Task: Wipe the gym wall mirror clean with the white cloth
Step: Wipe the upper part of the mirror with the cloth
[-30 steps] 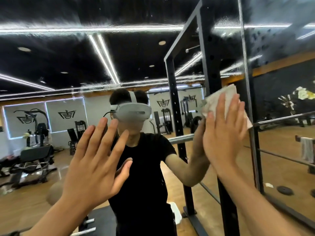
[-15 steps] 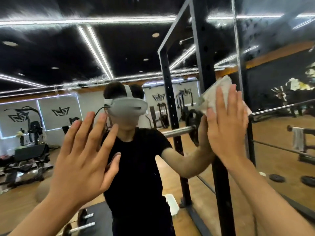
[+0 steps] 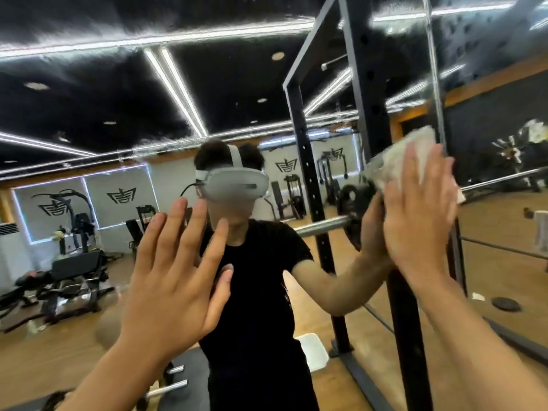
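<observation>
The gym wall mirror fills the view and reflects me in a black shirt with a grey headset. My right hand lies flat, fingers straight, pressing the white cloth against the glass at the right, level with my head. The cloth shows above and left of the fingers, blurred. My left hand is raised at the centre left with its fingers spread and straight, palm toward the mirror, holding nothing; I cannot tell whether it touches the glass.
A vertical seam between mirror panels runs just right of the cloth. The glass reflects a black squat rack with a barbell, weight benches at the left, and a wooden floor.
My right hand and the cloth have slid slightly right along the glass, near the panel seam. My left hand stays raised and spread. The view has shifted a little.
</observation>
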{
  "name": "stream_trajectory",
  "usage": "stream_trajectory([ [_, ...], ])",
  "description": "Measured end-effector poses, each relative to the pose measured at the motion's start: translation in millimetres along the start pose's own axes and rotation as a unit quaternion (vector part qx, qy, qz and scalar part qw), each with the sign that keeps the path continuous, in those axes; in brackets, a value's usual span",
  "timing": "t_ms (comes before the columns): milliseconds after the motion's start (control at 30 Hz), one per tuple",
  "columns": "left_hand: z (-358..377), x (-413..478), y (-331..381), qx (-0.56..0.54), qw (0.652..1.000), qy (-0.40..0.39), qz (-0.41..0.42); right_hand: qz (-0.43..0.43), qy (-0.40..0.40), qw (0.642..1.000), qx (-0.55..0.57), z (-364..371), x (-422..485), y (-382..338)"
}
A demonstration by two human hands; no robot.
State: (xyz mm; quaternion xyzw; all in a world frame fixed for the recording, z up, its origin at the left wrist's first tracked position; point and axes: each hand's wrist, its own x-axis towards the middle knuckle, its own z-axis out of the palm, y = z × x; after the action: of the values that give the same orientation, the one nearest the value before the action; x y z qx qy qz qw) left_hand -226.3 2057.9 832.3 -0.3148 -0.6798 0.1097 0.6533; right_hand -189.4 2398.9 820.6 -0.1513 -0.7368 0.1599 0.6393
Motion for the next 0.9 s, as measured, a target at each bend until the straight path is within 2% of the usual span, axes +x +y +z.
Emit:
stream_trajectory([
  [67,2,0,0,0.005,1.0,0.0,0.004,0.106,0.03,0.994,0.017,4,-1,-19],
  [100,3,0,-1,0.006,1.0,-0.001,0.004,0.126,0.033,0.991,0.027,8,-10,-42],
  [133,3,-1,-1,0.005,1.0,-0.002,0.004,0.121,0.028,0.992,0.036,10,-24,-70],
  [233,2,-2,-3,-0.021,1.0,-0.003,0.004,-0.007,-0.025,0.999,0.045,18,-86,-142],
  [300,-3,-3,-6,-0.055,0.998,-0.009,0.011,-0.06,-0.048,0.996,0.034,22,-114,-162],
  [467,-24,-8,-33,-0.102,0.992,-0.054,0.048,-0.052,-0.056,0.997,0.025,19,-115,-165],
  [600,-41,-44,-76,-0.091,0.995,-0.039,0.01,-0.073,-0.046,0.996,0.007,18,-116,-162],
  [767,-50,-82,-123,-0.081,0.995,-0.033,-0.049,-0.033,-0.014,0.999,-0.007,22,-121,-175],
  [900,-49,-91,-139,-0.054,0.996,-0.048,-0.056,-0.126,-0.056,0.99,-0.035,14,-106,-146],
])
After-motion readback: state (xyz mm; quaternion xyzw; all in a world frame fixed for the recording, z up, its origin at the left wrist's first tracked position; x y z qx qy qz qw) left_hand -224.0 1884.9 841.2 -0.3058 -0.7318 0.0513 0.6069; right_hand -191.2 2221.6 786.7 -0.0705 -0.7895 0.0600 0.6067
